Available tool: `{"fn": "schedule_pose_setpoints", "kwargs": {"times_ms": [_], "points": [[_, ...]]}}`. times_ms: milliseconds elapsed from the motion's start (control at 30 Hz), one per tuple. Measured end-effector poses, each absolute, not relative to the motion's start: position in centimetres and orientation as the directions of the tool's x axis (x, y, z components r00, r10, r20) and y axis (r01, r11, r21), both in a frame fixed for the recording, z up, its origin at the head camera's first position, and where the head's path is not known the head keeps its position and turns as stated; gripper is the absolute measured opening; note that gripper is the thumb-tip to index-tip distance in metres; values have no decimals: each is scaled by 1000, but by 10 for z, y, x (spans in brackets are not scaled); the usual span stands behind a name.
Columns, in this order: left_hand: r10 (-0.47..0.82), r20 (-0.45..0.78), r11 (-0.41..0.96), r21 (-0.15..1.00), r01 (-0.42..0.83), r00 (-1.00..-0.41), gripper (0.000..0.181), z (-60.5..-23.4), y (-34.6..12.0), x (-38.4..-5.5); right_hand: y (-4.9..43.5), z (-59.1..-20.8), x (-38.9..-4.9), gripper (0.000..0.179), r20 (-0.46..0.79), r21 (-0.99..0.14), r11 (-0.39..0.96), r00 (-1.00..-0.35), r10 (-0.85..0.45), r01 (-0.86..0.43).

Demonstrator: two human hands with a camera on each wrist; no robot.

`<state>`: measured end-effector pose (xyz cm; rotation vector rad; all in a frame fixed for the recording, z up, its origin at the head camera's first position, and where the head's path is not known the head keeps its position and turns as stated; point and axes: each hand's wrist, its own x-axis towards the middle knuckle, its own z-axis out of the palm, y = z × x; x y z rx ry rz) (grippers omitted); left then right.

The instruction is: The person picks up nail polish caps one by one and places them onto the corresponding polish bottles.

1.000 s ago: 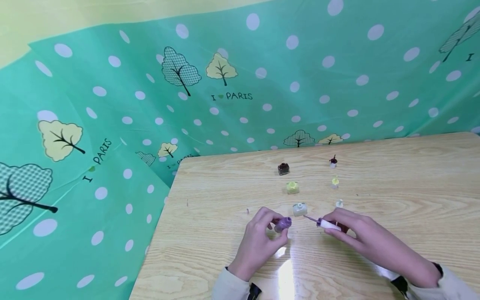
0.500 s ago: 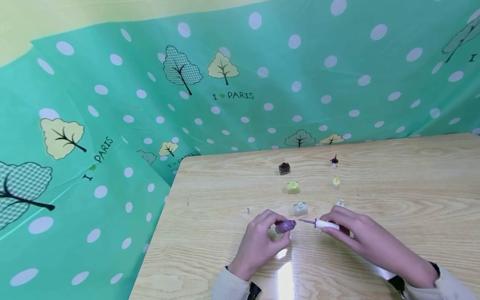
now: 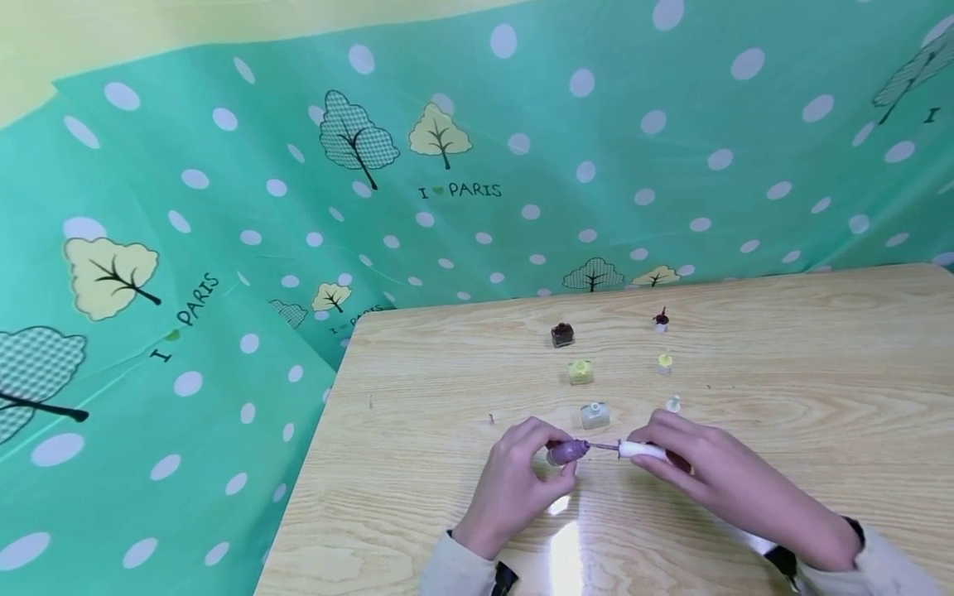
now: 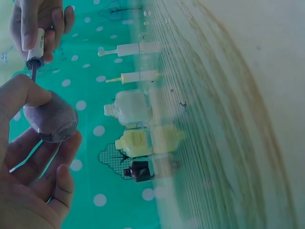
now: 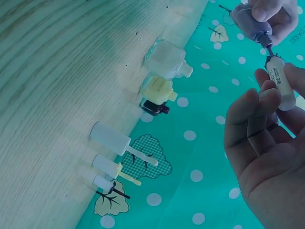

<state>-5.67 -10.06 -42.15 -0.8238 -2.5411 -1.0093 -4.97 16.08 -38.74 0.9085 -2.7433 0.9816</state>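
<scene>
My left hand [image 3: 517, 480] grips a purple nail polish bottle [image 3: 568, 452], tilted so its neck points right. The white brush cap [image 3: 643, 449] is pinched between thumb and fingers of my right hand [image 3: 708, 476]. Its thin purple-coated brush reaches into the bottle's mouth, and part of the stem still shows between cap and neck. In the left wrist view the purple bottle [image 4: 51, 117] sits between thumb and fingertips. Printed lettering marks the cap [image 5: 280, 81] in the right wrist view.
Uncapped bottles stand in a row on the wooden table [image 3: 417, 497]: white [image 3: 595, 415], yellow [image 3: 580, 372] and dark [image 3: 562, 334]. Right of them, their caps stand brush-up: white [image 3: 674, 404], yellow [image 3: 666, 362] and dark [image 3: 661, 320]. A green dotted cloth [image 3: 477, 248] hangs behind.
My right hand has moved left with the brush cap, and the brush tip has entered the purple bottle's mouth. The left hand has turned the bottle's neck toward the brush.
</scene>
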Motion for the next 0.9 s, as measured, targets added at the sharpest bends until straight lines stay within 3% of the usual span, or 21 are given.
{"fn": "schedule_pose_setpoints", "kwargs": {"times_ms": [900], "points": [[463, 486, 587, 458, 667, -741, 22, -420, -94, -58, 151, -390, -54, 9, 351, -537, 584, -791, -501, -608]]}}
